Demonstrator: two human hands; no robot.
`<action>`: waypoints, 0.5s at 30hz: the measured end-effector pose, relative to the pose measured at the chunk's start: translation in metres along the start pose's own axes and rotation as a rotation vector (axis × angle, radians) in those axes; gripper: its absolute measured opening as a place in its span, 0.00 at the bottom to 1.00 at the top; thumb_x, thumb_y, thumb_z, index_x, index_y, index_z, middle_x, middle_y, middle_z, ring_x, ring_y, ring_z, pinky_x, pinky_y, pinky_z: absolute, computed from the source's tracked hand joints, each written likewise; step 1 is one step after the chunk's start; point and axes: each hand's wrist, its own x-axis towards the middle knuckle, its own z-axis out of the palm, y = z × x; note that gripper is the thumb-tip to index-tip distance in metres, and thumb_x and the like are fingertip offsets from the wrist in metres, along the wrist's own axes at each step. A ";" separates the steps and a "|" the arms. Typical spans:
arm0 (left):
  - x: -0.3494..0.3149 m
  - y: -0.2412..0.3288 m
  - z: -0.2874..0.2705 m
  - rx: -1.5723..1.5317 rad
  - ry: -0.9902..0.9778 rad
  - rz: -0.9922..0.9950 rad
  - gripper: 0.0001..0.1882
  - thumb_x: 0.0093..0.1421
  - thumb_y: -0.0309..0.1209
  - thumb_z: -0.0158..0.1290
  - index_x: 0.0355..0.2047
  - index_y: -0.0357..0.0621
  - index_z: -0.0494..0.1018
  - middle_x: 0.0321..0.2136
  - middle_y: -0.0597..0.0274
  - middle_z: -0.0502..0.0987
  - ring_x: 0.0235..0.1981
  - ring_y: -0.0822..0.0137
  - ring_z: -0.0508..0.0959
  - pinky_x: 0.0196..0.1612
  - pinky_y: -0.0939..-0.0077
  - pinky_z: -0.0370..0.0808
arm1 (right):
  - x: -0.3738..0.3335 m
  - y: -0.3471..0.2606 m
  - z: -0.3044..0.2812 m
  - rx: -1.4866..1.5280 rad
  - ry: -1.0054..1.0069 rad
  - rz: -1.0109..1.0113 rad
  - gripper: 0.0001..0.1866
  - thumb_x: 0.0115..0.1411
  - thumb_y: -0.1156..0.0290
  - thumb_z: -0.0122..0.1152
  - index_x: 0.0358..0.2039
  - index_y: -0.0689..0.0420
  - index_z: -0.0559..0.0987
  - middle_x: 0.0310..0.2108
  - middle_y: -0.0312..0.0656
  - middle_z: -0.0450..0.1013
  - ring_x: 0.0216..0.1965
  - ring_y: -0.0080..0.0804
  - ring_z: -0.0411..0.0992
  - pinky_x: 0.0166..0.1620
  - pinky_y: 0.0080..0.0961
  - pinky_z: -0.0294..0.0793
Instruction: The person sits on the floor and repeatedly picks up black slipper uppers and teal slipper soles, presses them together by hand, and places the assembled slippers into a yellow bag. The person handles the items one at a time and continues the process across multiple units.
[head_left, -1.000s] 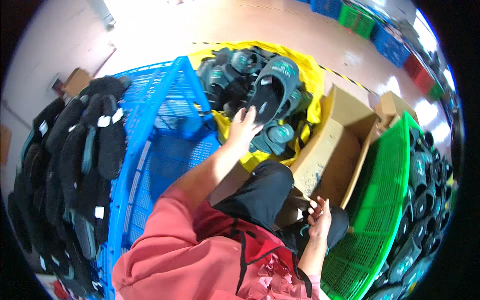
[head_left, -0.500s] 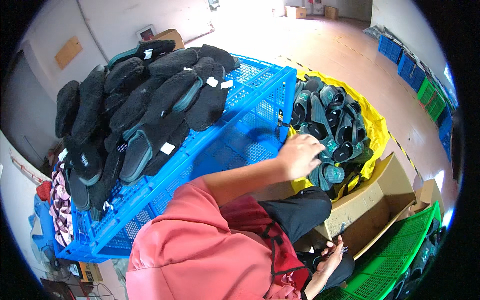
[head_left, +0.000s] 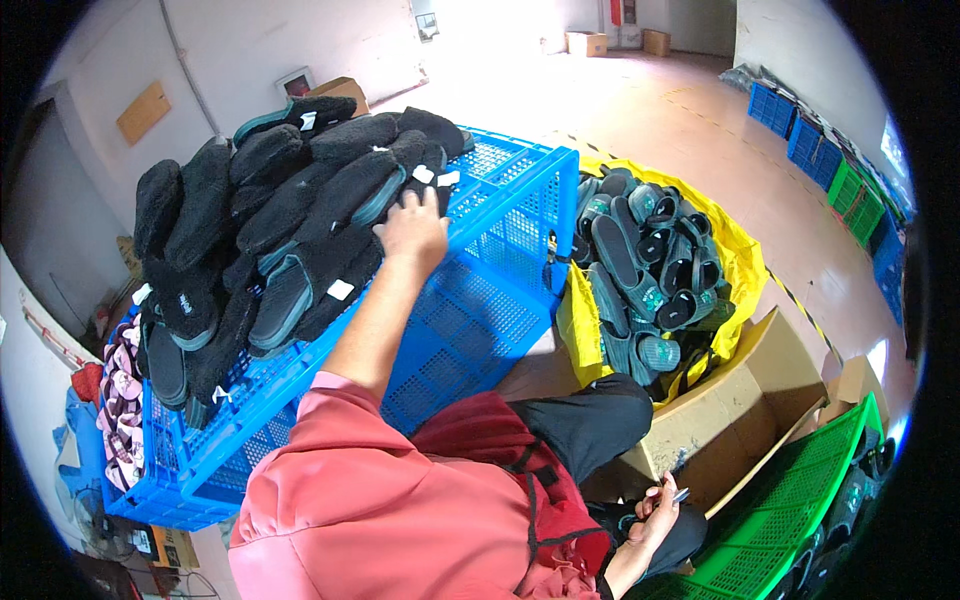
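- Far left, I saw pink-and-dark patterned cloth at the end of the blue crate.
- On that crate I saw black fluffy slippers heaped, most with their long axes slanting from lower left to upper right.
- At the heap's right edge lay the slipper under my wearer's left hand, near two white tags; its long axis seemed to slant likewise, but I could not tell which end was the toe.
- The left hand had its fingers reaching over that slipper, somewhat spread; I could not tell whether they gripped it.
- Right of the crate, a yellow bag held grey slides, pointing various ways.
- Lower right, the right hand was curled around a small silver-tipped tool, beside a cardboard box.
- Farthest right, I saw a green basket, tilted.
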 end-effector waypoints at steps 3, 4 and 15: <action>0.005 0.008 -0.008 -0.017 -0.051 -0.069 0.37 0.61 0.48 0.55 0.67 0.54 0.55 0.57 0.47 0.66 0.55 0.44 0.73 0.51 0.40 0.72 | -0.001 -0.002 -0.001 0.021 -0.007 -0.002 0.16 0.68 0.66 0.51 0.52 0.59 0.75 0.19 0.32 0.68 0.11 0.14 0.54 0.13 0.14 0.49; 0.006 0.012 -0.009 0.000 -0.041 -0.043 0.37 0.59 0.44 0.56 0.66 0.51 0.56 0.55 0.41 0.68 0.49 0.42 0.76 0.49 0.43 0.75 | -0.001 -0.003 -0.004 0.024 -0.003 -0.002 0.16 0.68 0.66 0.50 0.52 0.59 0.75 0.19 0.32 0.68 0.11 0.14 0.53 0.13 0.15 0.49; -0.028 0.033 -0.064 -0.043 0.271 0.285 0.32 0.55 0.26 0.54 0.61 0.37 0.64 0.37 0.47 0.78 0.33 0.49 0.82 0.37 0.56 0.79 | -0.001 -0.003 -0.002 0.080 -0.035 0.050 0.12 0.67 0.69 0.51 0.49 0.58 0.75 0.20 0.36 0.71 0.11 0.17 0.56 0.14 0.17 0.52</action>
